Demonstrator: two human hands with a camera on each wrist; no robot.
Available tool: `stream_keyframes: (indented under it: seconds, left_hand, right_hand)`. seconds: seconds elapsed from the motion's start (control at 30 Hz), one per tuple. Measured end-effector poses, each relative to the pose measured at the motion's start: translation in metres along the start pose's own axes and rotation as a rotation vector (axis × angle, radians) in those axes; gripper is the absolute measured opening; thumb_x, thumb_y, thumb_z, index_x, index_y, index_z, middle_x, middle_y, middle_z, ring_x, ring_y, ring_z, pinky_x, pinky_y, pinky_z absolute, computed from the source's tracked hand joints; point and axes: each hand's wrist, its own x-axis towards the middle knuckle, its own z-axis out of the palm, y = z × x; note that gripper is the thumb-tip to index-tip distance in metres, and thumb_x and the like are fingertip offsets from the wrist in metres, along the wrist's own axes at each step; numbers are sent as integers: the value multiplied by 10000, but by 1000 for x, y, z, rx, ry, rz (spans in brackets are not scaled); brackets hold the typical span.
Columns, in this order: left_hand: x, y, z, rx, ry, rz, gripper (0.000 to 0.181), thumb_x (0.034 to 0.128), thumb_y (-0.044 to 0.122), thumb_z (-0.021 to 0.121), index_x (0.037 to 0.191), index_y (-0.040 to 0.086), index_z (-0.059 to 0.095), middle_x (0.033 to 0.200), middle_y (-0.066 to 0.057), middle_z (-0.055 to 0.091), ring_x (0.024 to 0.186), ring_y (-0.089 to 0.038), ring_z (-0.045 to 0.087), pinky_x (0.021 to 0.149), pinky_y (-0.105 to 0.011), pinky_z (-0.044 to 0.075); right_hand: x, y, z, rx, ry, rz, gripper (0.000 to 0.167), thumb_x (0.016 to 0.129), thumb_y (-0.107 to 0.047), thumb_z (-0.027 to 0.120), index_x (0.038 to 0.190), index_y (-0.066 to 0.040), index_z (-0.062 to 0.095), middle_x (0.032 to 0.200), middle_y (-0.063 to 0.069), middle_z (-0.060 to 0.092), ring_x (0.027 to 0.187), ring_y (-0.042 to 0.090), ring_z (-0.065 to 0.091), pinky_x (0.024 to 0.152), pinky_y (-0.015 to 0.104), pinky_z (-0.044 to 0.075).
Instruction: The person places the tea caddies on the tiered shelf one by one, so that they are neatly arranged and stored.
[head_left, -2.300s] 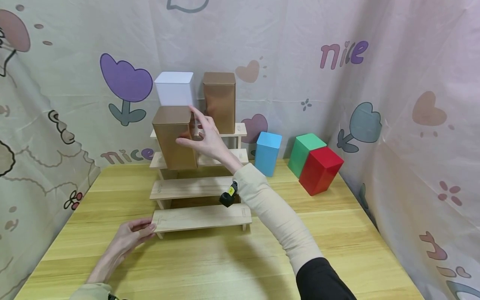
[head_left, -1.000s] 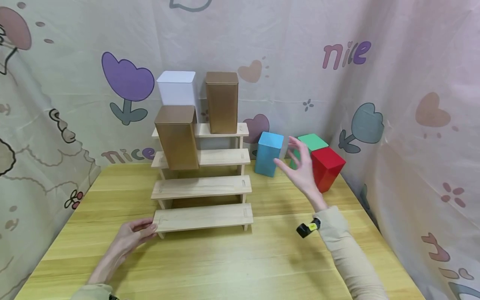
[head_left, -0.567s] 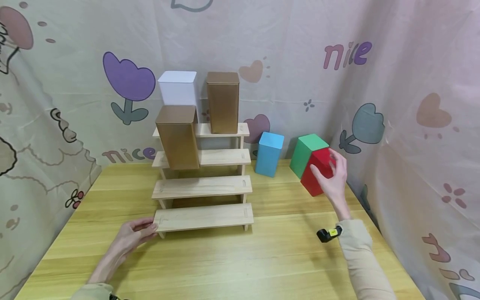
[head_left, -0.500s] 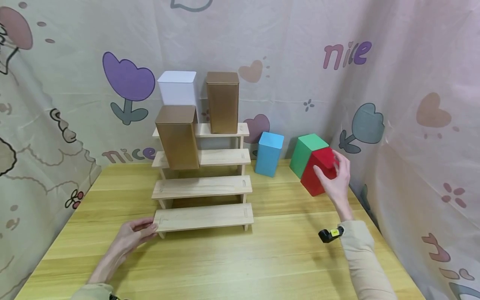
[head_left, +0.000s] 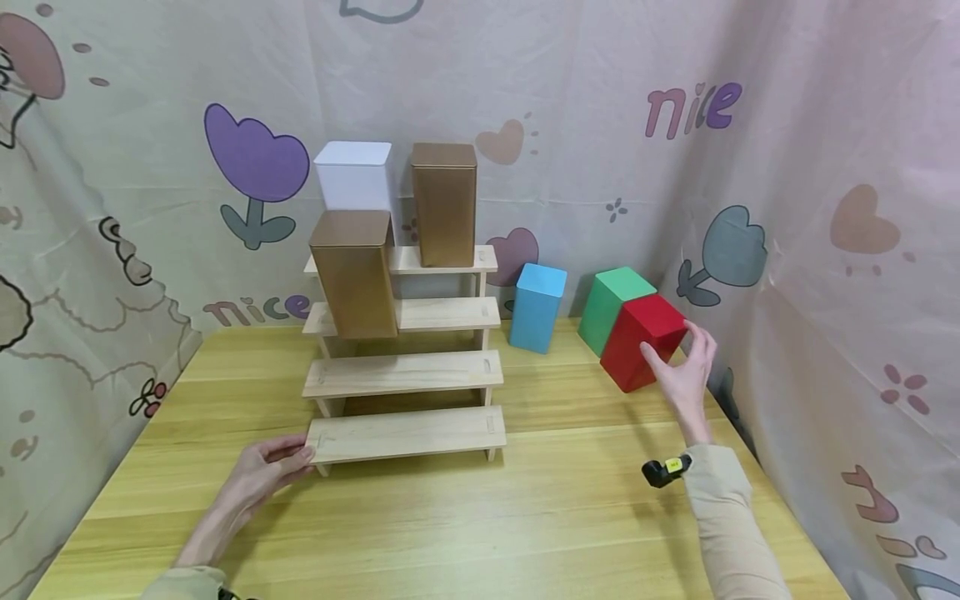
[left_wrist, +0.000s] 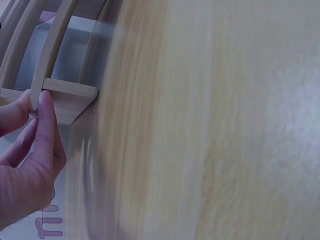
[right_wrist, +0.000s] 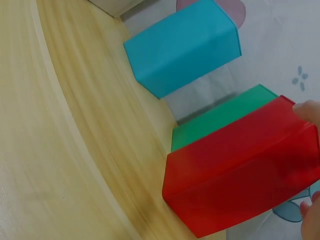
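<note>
My left hand (head_left: 258,477) pinches the left end of the lowest board of a stepped wooden display stand (head_left: 408,436); the left wrist view shows thumb and fingers on either side of that board (left_wrist: 41,80). On the right, my right hand (head_left: 686,377) is at a red box (head_left: 636,354), thumb and fingers spread about its right-hand side. In the right wrist view the thumb (right_wrist: 306,111) overlaps the top corner of the red box (right_wrist: 230,175); firm contact cannot be told. Behind the red box, partly hidden, stands a green box (head_left: 609,302).
A blue box (head_left: 536,312) stands between the stand and the green box. On the top step are a white box (head_left: 352,179) and a brown box (head_left: 446,208); another brown box (head_left: 356,279) stands one step lower. A patterned curtain (head_left: 570,108) hangs behind the wooden table (head_left: 480,525).
My right hand has left the brown box on the second step from the top and moved right, past the blue box, to the red box. My left hand has stayed on the stand.
</note>
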Motion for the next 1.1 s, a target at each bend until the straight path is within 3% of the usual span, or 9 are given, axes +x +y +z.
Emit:
stream_keyframes:
  seconds: [0.27,0.67,1.1]
  left_hand:
    - [0,1,0,-5,-3,-4,686,968,16,639,1451,-250,230,995,34,643,889,-40,691,892,-181,628]
    - [0,-2,-1,-27,-6,3,659,971,-12,620,1444,-258,231,980,30,653,880,-45,694,871,-181,634]
    - [0,1,0,-7,0,-1,687,965,14,644,1451,-249,236,984,42,655,888,-40,695,885,-180,630]
  right_hand:
    - [2,4,2,0,-41,112,831,891,-293,741,1567,-192,270,1606,113,255,1487,321,279,1236,581,368]
    - [6,9,7,36,-57,134,900,879,-359,766,1578,-241,211,1603,76,310,1466,303,319,1231,570,372]
    - [12,12,15,103,-44,145,886,881,-288,772,1552,-254,194,1547,112,387,1413,294,385,1186,559,440]
